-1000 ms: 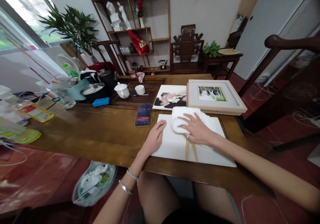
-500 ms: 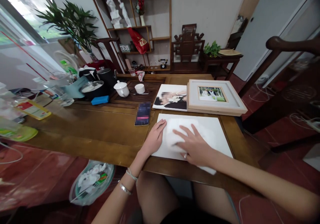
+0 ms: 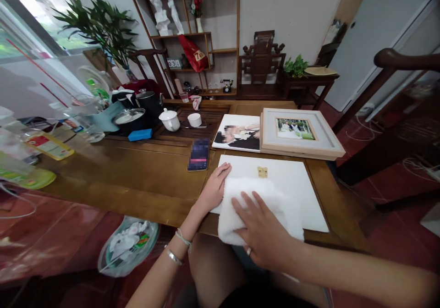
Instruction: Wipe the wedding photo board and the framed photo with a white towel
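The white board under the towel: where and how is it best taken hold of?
Probably by its bare right edge, coming from the right: the white board lies flat, the left hand rests on its left side, and the white towel covers part of its near edge.

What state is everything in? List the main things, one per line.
White cloth: folded, under the right hand
White panel: flat, partly covered
Left hand: resting on the panel
Phone: face up, screen lit
Framed picture: face up
White pot: lid on
Kettle: lid on
Bin: holding litter
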`<state>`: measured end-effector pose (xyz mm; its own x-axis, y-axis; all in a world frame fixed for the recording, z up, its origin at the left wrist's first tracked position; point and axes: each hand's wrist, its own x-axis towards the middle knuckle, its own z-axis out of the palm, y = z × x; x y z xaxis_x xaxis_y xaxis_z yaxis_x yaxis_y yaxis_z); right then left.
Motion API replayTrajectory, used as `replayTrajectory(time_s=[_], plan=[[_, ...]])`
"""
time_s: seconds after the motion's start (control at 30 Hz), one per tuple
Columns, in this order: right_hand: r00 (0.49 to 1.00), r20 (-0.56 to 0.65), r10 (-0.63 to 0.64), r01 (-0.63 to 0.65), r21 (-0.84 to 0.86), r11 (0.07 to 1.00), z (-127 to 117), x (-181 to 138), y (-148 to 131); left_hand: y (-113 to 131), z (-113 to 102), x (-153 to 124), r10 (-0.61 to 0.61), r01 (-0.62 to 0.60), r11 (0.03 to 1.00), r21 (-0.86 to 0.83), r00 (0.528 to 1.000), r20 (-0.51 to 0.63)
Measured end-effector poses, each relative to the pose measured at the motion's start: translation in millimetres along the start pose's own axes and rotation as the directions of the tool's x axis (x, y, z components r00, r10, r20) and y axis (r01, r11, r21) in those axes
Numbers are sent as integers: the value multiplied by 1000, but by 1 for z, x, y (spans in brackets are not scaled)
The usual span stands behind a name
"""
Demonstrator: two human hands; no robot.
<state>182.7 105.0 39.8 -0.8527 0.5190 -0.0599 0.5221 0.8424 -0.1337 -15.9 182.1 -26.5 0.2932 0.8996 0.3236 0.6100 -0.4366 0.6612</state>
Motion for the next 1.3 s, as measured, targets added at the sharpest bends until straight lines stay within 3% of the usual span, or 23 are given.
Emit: replayTrajectory(time_s=[0.23, 0.37, 0.6, 0.93, 1.03, 1.2, 1.3], plan=[[981, -120, 154, -147, 69, 987, -23, 32, 83, 4, 2, 2, -22, 23, 999, 39, 1000, -11], [982, -113, 150, -134, 137, 981, -34, 67, 112, 10, -2, 3, -6, 6, 999, 43, 1000, -8], [991, -102, 83, -68, 148, 987, -39, 104, 116, 12, -4, 3, -10, 12, 998, 64, 1000, -29], [989, -66, 129, -121, 113, 986, -42, 17, 140, 4, 3, 2, -9, 12, 997, 78, 999, -47], [988, -70, 140, -131, 123, 984, -43, 32, 133, 4, 4, 2, 0, 5, 996, 86, 999, -48], [983, -93, 158, -146, 127, 981, -45, 90, 113, 7, 0, 4, 4, -1, 995, 97, 999, -36], [978, -108, 178, -165, 118, 979, -44, 101, 108, 7, -1, 4, 3, -1, 996, 93, 1000, -26]])
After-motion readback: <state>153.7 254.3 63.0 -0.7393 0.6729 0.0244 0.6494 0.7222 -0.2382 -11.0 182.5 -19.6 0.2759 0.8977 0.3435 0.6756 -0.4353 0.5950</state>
